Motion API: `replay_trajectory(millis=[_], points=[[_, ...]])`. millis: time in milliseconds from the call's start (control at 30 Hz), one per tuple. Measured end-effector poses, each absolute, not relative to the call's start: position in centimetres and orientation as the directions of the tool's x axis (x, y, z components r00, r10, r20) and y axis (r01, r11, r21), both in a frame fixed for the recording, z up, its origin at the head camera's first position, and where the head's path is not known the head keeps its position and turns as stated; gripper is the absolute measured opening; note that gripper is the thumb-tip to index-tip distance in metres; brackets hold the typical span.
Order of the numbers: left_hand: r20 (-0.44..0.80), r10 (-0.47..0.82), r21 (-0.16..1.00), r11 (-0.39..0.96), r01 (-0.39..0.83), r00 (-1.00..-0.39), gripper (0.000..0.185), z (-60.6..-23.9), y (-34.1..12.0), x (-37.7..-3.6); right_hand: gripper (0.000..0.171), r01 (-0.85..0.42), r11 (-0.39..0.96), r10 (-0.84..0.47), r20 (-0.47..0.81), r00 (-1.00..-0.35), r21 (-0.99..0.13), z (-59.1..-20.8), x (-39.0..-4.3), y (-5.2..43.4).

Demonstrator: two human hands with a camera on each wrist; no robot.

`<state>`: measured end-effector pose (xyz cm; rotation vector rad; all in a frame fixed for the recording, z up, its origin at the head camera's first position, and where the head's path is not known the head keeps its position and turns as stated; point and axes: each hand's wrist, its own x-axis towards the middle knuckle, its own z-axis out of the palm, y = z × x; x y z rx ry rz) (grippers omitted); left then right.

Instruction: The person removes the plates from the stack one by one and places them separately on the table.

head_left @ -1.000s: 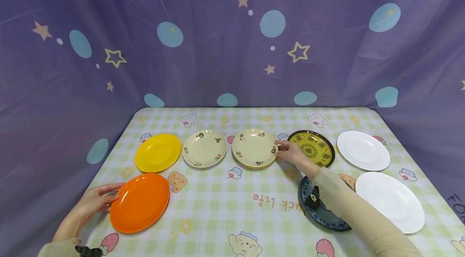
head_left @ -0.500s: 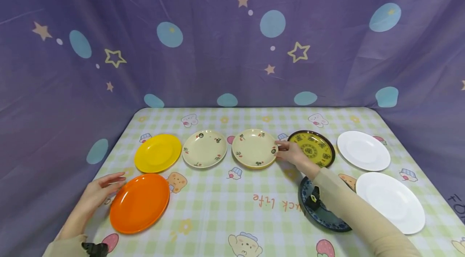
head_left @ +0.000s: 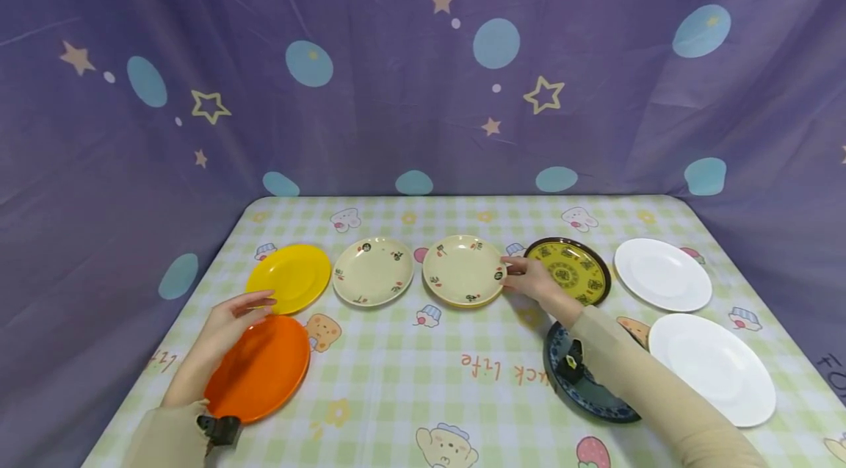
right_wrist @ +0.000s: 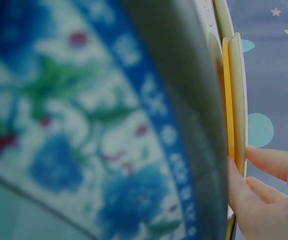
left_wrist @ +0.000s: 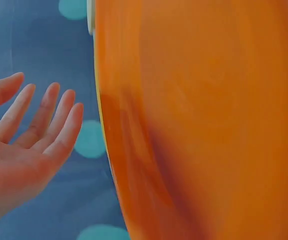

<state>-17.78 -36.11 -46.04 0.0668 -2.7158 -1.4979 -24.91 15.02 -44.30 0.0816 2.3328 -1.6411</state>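
My left hand (head_left: 233, 317) hovers open over the far left part of the orange plate (head_left: 264, 372), its straight fingers pointing toward the yellow plate (head_left: 288, 277). In the left wrist view the left hand (left_wrist: 28, 140) is spread flat beside the orange plate (left_wrist: 209, 125) and holds nothing. My right hand (head_left: 526, 278) reaches across the table and pinches the right rim of the cream flowered plate (head_left: 463, 270). The right wrist view shows the right hand (right_wrist: 269, 195) with its fingers curled on that cream plate's rim (right_wrist: 240, 100).
A second cream flowered plate (head_left: 372, 270) lies between the yellow one and the held one. A yellow patterned plate with a dark rim (head_left: 575, 270) lies just right of my right hand. Two white plates (head_left: 662, 273) (head_left: 717, 366) lie at the right. A blue patterned plate (head_left: 595, 398) is under my right forearm.
My left hand left the orange plate's left edge and moved up and to the right over the plate, toward the yellow plate. The right hand has stayed on the cream plate's rim.
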Motion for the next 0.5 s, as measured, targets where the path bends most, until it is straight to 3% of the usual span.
replay_trajectory(millis=[300,500], points=[[-0.022,-0.007,0.873,0.487,-0.023,-1.0,0.051,-42.0,-30.6,-17.2,0.05,0.201,0.354,-0.13,-0.261,-0.956,-0.913,-44.4,-25.0,15.2],[0.032,0.047,0.894,0.444,0.05,-0.998,0.045,-45.4,-30.3,-19.1,0.05,0.208,0.348,-0.122,-0.264,-0.957,-0.914,-44.5,-25.0,15.2]])
